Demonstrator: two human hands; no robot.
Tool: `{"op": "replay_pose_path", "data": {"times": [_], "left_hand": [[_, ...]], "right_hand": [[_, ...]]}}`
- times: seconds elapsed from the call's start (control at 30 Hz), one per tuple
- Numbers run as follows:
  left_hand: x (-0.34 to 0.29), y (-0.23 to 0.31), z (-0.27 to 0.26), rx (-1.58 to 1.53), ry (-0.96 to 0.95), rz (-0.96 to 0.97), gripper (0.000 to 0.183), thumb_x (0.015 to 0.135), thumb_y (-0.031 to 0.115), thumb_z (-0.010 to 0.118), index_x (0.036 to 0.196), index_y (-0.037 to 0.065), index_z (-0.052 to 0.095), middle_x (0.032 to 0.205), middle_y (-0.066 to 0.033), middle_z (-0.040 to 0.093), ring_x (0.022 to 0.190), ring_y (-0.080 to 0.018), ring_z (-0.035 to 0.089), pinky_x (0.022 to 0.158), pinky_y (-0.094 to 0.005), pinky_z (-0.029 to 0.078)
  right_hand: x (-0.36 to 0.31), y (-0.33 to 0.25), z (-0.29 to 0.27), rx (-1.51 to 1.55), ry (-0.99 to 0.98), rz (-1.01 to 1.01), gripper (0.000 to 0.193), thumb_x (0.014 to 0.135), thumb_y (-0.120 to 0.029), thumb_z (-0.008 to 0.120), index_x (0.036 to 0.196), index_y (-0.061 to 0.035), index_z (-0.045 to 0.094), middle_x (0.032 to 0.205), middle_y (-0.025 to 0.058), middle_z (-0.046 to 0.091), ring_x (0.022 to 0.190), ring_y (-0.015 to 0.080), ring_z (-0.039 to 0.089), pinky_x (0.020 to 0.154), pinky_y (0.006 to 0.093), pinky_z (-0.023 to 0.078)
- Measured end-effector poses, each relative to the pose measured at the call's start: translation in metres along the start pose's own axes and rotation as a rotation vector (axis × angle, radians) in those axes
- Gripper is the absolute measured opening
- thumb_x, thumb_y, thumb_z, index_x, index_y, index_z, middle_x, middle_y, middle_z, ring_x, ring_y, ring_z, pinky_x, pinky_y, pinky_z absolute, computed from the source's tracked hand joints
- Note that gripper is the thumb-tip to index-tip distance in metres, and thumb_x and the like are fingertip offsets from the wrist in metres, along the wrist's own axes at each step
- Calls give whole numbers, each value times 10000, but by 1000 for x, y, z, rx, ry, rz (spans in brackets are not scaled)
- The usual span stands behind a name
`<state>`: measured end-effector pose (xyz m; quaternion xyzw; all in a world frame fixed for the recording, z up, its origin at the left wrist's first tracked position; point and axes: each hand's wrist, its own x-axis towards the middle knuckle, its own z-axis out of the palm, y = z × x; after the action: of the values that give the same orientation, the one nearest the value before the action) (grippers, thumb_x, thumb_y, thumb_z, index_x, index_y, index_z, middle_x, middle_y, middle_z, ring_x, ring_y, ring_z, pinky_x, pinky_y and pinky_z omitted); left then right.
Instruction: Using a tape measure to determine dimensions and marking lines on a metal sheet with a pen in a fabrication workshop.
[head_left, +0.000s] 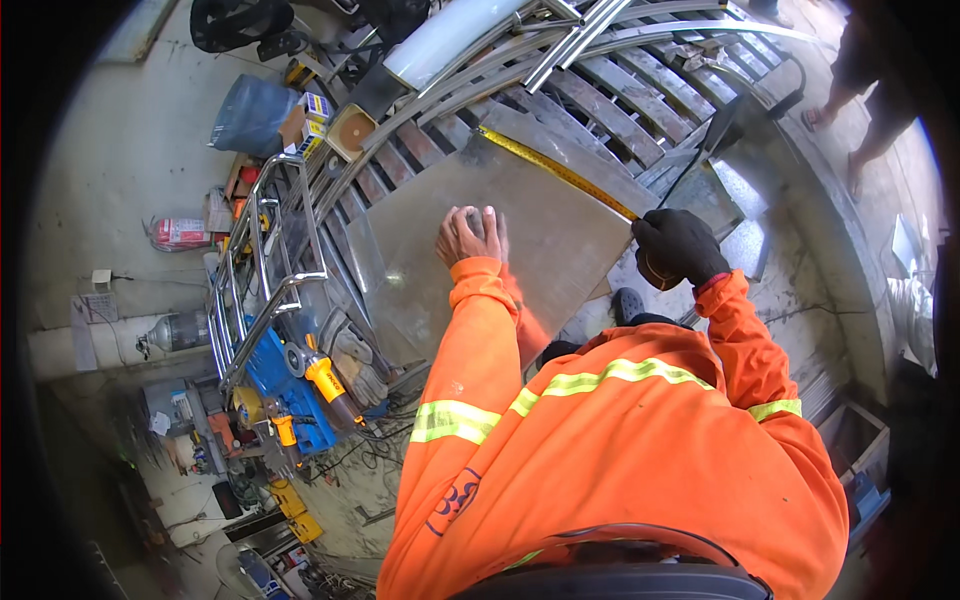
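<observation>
A yellow tape measure (560,174) stretches across a flat grey metal sheet (540,270), along its far right side. My right hand (680,247), in a black glove, is closed at the tape's near end, just off the sheet's right corner. The glove hides whatever part of the tape it grips. My left hand (472,236) is bare and rests over the middle of the sheet. Its fingers are curled together, with a dark patch between them that I cannot make out. The tape's far end lies near the sheet's top corner.
Under the sheet is a slatted metal rack (610,100) carrying long tubes. A bent chrome tube frame (262,260) stands at left, near an angle grinder (325,378) and a blue case (275,360). Another person's legs (875,110) show at far right. Cables lie on the floor.
</observation>
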<state>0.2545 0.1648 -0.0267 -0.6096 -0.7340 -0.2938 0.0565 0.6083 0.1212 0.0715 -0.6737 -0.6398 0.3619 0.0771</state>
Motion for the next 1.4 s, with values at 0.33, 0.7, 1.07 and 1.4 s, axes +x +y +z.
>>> {"op": "replay_pose_path", "data": {"times": [0.33,0.7,1.07,1.4], "left_hand": [[0,2,0,7,-20,-23,438,932,551,649,1142,168,672,1342,-89,609,1261,-342,552,1077,-534,382],[3,-3,4,-11,13,67,421,941,530,650,1109,146,693,1314,-112,628,1242,-337,567,1072,-508,414],[4,-2,5,12,40,74,387,939,518,652,1093,164,684,1280,-81,635,1214,-324,580,1031,-517,434],[3,-4,5,20,30,61,418,929,529,661,1108,153,688,1297,-96,632,1231,-328,576,1049,-501,437]], "right_hand": [[-8,-5,-9,-14,3,74,438,948,-417,492,996,-90,780,902,192,746,824,396,719,798,501,554],[-25,32,14,36,45,79,422,950,-435,477,1006,-128,760,917,171,749,872,390,720,817,515,544],[-20,37,21,26,82,45,415,941,-417,473,988,-125,764,902,186,742,852,403,715,811,526,546],[-21,37,19,51,66,46,417,944,-418,476,998,-122,765,901,175,746,856,393,718,803,526,548]]}}
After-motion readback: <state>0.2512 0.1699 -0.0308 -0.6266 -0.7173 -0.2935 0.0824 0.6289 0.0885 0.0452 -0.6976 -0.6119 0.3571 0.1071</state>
